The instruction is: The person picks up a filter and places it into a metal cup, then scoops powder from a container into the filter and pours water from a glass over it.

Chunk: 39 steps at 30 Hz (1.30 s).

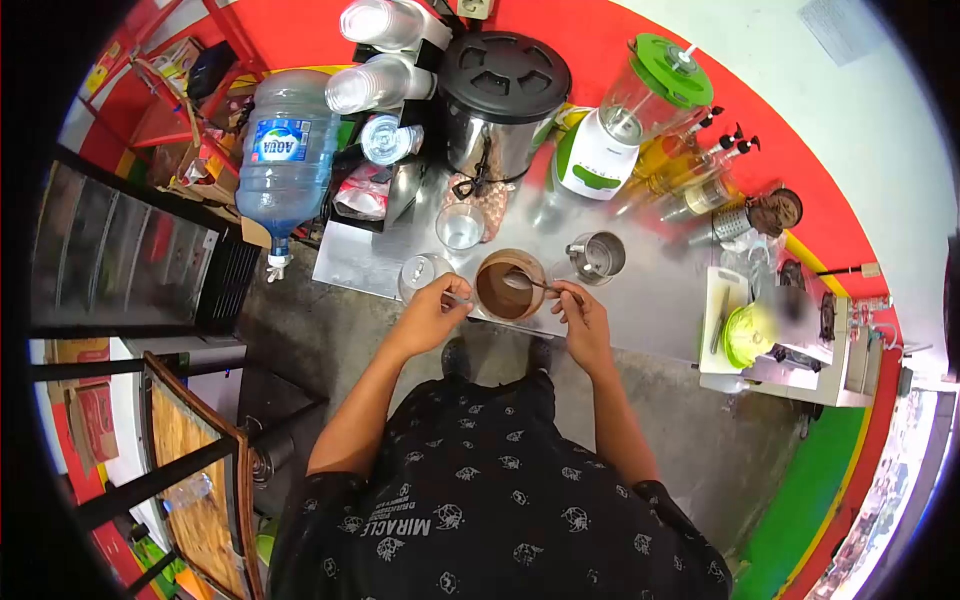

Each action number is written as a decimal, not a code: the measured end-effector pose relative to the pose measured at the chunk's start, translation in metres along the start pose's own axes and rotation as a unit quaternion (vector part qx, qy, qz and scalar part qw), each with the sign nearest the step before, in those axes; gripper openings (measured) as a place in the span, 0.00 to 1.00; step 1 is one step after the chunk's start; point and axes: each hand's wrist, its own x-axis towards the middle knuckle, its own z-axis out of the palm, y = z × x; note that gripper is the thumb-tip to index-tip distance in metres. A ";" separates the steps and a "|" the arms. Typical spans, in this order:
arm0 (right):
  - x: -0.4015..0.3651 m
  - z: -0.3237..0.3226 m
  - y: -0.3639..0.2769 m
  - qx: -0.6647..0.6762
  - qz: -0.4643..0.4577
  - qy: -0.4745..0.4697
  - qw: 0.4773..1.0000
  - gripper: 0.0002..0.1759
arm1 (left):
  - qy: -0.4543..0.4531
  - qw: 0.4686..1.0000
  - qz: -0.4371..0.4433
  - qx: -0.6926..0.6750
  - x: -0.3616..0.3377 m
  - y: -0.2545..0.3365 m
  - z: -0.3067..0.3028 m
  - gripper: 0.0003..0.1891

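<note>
A round container (497, 305) with brown powder stands at the front edge of the metal counter. My right hand (583, 318) pinches the handle of a metal spoon (519, 281), whose bowl is inside the container. Left of the container, my left hand (436, 308) has its fingers curled close to the rim; whether they hold anything is too small to tell. A clear cup (421, 270) stands just behind my left hand. Another clear cup (460, 227) is farther back. A metal cup (603, 255) stands to the right of the container.
Behind stand a steel pot with black lid (505, 75), a green-and-white blender (598, 155) and pump bottles (700, 165). Stacked plastic cups (372, 88) and a large water bottle (283, 160) are at left. A cutting board (722, 300) with a green vegetable (745, 337) lies right.
</note>
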 end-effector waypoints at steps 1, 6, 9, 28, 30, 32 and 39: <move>-0.001 0.005 0.001 -0.019 0.004 0.023 1.000 0.18 | -0.013 1.000 -0.001 0.012 0.002 -0.002 -0.002 0.09; -0.008 0.018 0.010 -0.015 -0.003 0.063 0.998 0.17 | -0.053 0.998 -0.004 0.025 0.004 -0.010 -0.003 0.09; -0.011 0.019 0.017 -0.020 0.020 0.071 0.997 0.16 | -0.064 0.998 -0.008 0.017 0.003 -0.013 -0.002 0.12; -0.005 0.027 0.026 0.011 0.056 0.065 0.996 0.15 | -0.069 0.993 -0.071 -0.059 -0.008 -0.020 0.007 0.23; -0.004 0.026 0.026 0.021 0.055 0.064 0.996 0.16 | -0.069 0.993 -0.075 -0.058 -0.008 -0.020 0.007 0.23; -0.004 0.026 0.023 0.037 0.076 0.064 0.994 0.16 | -0.066 0.993 -0.073 -0.073 -0.008 -0.024 0.009 0.23; -0.004 0.025 0.029 0.108 0.102 0.070 0.986 0.16 | -0.041 0.994 -0.089 -0.050 -0.003 -0.012 0.013 0.21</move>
